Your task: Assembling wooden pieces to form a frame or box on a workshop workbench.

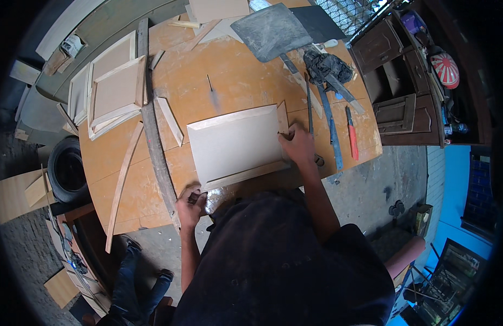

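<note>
A pale rectangular panel (235, 144) lies on the table before me, with wooden strips along its far and near edges. My right hand (298, 143) is closed at the panel's right side, its fingers pinching a short wooden strip (282, 115) against that edge. By the near left corner, my left hand (190, 207) is closed with its fingers curled; what they hold, if anything, I cannot make out. A shiny clear plastic piece (213, 200) sits just right of it. Left of the panel lies a loose angled-end wooden strip (170, 121).
Framed panels (118, 84) are stacked at the left behind a long rough wooden bar (153, 127). On the right lie a red-handled tool (353, 142), a blue metal bar (331, 127) and a crumpled black bag (326, 67). A person's legs (134, 280) show at the lower left.
</note>
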A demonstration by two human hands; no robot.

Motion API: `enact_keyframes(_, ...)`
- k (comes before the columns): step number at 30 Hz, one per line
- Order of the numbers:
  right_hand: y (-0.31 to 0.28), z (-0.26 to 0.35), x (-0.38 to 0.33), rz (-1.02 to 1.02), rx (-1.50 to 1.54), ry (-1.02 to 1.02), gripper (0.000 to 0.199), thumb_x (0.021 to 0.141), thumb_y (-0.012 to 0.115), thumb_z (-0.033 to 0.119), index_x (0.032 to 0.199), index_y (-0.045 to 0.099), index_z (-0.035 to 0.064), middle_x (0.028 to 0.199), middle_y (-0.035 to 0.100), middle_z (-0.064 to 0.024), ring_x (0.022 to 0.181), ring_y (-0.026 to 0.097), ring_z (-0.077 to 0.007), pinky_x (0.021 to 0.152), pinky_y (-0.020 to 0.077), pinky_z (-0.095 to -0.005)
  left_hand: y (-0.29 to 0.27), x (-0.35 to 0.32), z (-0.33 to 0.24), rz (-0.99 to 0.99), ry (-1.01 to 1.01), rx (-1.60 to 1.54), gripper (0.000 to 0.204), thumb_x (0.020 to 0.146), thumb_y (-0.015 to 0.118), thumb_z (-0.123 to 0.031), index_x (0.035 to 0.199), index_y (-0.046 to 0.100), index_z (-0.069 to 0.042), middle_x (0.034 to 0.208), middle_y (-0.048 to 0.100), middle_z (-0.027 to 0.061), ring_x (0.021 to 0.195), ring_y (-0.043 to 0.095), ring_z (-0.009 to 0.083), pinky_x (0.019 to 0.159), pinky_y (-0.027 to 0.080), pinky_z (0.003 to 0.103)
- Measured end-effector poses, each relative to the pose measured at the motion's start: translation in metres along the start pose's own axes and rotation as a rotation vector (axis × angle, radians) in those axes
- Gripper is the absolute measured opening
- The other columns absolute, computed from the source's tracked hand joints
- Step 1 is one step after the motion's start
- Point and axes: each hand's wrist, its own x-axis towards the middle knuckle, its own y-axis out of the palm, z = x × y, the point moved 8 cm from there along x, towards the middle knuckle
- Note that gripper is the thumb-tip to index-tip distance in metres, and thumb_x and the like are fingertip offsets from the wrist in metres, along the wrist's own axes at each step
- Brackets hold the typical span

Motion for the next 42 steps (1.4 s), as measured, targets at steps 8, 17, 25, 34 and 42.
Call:
enact_keyframes(8, 0.004, 0.0, -0.003, 0.014, -0.033, 0.01, 0.043, 0.077, 0.077, 0.037, 0.102, 0.065, 0.0039, 0.096, 0.071, -0.0205, 0.095, 0.068, -0.0411, 0.086, 0.0532, -0.0502, -0.002, 0.002, -0.016, -0.005, 0.017, 0.078, 0.025, 0.078, 0.077, 0.005, 0.103, 0.072, 0.001, 0.088, 0.066, 0.0071, 0.073, 0.063, 0.0122, 0.07, 0.052, 0.027)
enact_keyframes(17, 0.007, -0.002, -0.005, 0.033, -0.061, 0.03, 0.042, 0.078, 0.078, 0.037, 0.103, 0.065, 0.0047, 0.101, 0.07, -0.0198, 0.1, 0.066, -0.0406, 0.087, 0.0518, -0.0511, -0.002, 0.002, -0.02, -0.013, 0.025, 0.043, 0.022, 0.081, 0.076, 0.004, 0.103, 0.072, 0.001, 0.087, 0.067, 0.0068, 0.075, 0.065, 0.0121, 0.071, 0.053, 0.027)
enact_keyframes(25, 0.006, 0.0, -0.01, -0.112, -0.057, -0.093, 0.037, 0.076, 0.08, 0.034, 0.089, 0.062, 0.0049, 0.083, 0.069, -0.0166, 0.082, 0.068, -0.0384, 0.074, 0.0525, -0.0483, -0.001, 0.002, -0.01, -0.008, -0.002, 0.023, 0.018, 0.082, 0.076, 0.003, 0.099, 0.072, 0.002, 0.089, 0.07, 0.009, 0.076, 0.068, 0.0134, 0.071, 0.053, 0.027)
enact_keyframes(34, 0.006, 0.013, -0.012, 0.035, -0.061, -0.049, 0.042, 0.081, 0.074, 0.037, 0.1, 0.066, 0.0003, 0.097, 0.07, -0.0235, 0.095, 0.067, -0.0423, 0.087, 0.053, -0.0496, -0.002, 0.001, -0.009, -0.014, 0.02, 0.032, 0.017, 0.081, 0.076, 0.003, 0.098, 0.072, 0.001, 0.089, 0.07, 0.0097, 0.074, 0.068, 0.0151, 0.071, 0.053, 0.028)
enact_keyframes(42, 0.006, 0.016, -0.012, 0.044, -0.096, -0.037, 0.042, 0.081, 0.073, 0.038, 0.099, 0.066, 0.0012, 0.097, 0.071, -0.0216, 0.095, 0.068, -0.0407, 0.087, 0.0533, -0.0488, -0.002, 0.001, -0.011, -0.025, 0.012, 0.047, 0.018, 0.08, 0.077, 0.003, 0.097, 0.072, 0.001, 0.089, 0.07, 0.0099, 0.073, 0.067, 0.0154, 0.07, 0.053, 0.028)
